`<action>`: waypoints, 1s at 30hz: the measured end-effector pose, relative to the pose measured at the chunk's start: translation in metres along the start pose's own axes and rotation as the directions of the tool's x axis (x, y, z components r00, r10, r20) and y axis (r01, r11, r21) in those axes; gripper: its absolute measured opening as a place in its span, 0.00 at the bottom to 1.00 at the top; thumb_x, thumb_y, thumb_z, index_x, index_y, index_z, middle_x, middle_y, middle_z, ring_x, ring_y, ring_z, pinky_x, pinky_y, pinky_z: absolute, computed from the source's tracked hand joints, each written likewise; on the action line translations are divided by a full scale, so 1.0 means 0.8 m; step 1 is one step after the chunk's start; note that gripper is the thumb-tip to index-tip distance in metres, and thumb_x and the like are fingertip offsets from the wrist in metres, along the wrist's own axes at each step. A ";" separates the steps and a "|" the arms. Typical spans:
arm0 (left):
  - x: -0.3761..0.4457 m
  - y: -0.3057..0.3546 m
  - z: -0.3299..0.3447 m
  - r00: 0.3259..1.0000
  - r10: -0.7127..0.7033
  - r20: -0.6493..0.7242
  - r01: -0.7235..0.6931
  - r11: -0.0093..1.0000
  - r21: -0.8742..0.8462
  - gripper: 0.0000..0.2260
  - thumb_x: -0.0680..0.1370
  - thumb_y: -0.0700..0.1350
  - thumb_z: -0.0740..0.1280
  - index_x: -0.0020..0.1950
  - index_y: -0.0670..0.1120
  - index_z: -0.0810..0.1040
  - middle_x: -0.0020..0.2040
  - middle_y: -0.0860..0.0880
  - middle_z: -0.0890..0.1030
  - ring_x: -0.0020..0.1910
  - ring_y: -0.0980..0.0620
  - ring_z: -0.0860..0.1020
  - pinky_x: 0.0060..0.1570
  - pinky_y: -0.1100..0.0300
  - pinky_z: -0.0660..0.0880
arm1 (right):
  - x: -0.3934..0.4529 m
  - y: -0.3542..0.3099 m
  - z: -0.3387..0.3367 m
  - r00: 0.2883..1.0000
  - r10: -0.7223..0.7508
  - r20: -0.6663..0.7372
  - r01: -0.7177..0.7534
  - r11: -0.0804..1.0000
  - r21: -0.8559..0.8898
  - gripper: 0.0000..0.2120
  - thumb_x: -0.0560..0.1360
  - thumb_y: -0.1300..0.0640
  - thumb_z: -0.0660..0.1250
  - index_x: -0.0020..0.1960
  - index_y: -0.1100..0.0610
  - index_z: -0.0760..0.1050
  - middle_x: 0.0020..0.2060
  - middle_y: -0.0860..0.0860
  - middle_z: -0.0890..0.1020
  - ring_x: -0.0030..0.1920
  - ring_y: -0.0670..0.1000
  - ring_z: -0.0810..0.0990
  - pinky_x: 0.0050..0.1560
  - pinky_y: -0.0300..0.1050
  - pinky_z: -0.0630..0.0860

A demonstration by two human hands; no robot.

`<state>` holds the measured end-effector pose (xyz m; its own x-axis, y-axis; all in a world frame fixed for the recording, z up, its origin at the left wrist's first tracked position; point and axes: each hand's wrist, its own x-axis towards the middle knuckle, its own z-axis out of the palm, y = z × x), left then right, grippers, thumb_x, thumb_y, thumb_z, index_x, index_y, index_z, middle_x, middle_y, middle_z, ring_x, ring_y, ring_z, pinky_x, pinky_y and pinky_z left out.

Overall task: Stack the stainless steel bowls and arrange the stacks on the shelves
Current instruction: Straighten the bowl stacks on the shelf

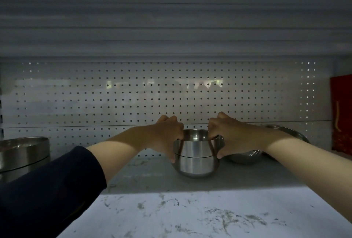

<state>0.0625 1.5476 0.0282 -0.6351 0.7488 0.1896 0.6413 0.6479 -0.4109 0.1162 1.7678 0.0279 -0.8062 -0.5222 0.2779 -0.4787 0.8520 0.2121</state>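
Both hands on the small stack of two shiny stainless steel bowls [196,154], roughly mid-shelf, a bit right of centre, sitting on the white marbled shelf [152,176] w/ its base down. Left hand [167,135] curled round the stack's left side, fingers hooked over the rim, thumb down by the seam btwn the two bowls. Right hand [226,135] mirrors it on the right side, thumb low on the wall. So both closed on the stack, neither nearer than the other; stack lies dead btwn them, axis upright.

Key relation: wide shallow steel bowl [245,155] just right of the stack, behind the right hand & close to it, can't tell if touching. Larger steel bowl stack [22,152] well apart at far left. White perforated back panel [133,94] behind.

Prob. step: settling the stack in place, or nudging it. Any shift rightwards risks a knock on the shallow bowl; leftwards is free.
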 end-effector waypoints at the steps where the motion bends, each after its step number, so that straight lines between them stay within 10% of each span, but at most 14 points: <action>1: 0.001 0.001 0.002 1.000 0.008 -0.007 -0.008 1.000 -0.005 0.25 0.65 0.58 0.73 0.58 0.49 0.75 0.52 0.52 0.71 0.52 0.51 0.63 0.57 0.55 0.61 | 0.002 -0.001 0.003 1.000 0.012 0.020 -0.011 1.000 -0.017 0.20 0.66 0.45 0.73 0.56 0.50 0.77 0.51 0.46 0.69 0.50 0.46 0.60 0.50 0.41 0.68; 17: -0.162 -0.068 -0.035 0.987 -0.152 -0.054 0.151 0.988 -0.015 0.21 0.63 0.61 0.74 0.52 0.58 0.74 0.48 0.58 0.66 0.48 0.58 0.56 0.49 0.62 0.57 | 0.060 -0.141 -0.041 0.984 -0.170 -0.047 0.170 0.985 0.013 0.17 0.64 0.45 0.75 0.49 0.49 0.79 0.49 0.41 0.69 0.47 0.43 0.58 0.48 0.36 0.65; 24: -0.238 -0.097 -0.014 0.968 -0.249 0.028 0.241 0.956 0.170 0.26 0.61 0.63 0.73 0.54 0.53 0.76 0.45 0.56 0.63 0.36 0.57 0.49 0.37 0.66 0.52 | 0.101 -0.223 -0.027 0.971 -0.235 -0.039 0.235 0.972 0.022 0.19 0.64 0.44 0.76 0.34 0.42 0.64 0.45 0.41 0.65 0.45 0.43 0.62 0.43 0.40 0.67; 30: -0.263 -0.109 -0.007 0.978 -0.192 0.081 0.169 0.958 0.230 0.23 0.67 0.62 0.70 0.55 0.50 0.78 0.56 0.52 0.73 0.52 0.53 0.61 0.48 0.58 0.54 | 0.114 -0.253 -0.031 0.963 -0.268 -0.007 0.267 0.962 -0.053 0.13 0.66 0.47 0.75 0.38 0.53 0.74 0.46 0.44 0.69 0.46 0.45 0.58 0.46 0.45 0.70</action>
<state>0.1425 1.3339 0.0289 -0.7793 0.5964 0.1923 0.4078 0.7157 -0.5670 0.1484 1.5465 0.0337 -0.6460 -0.7317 0.2175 -0.6576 0.6781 0.3281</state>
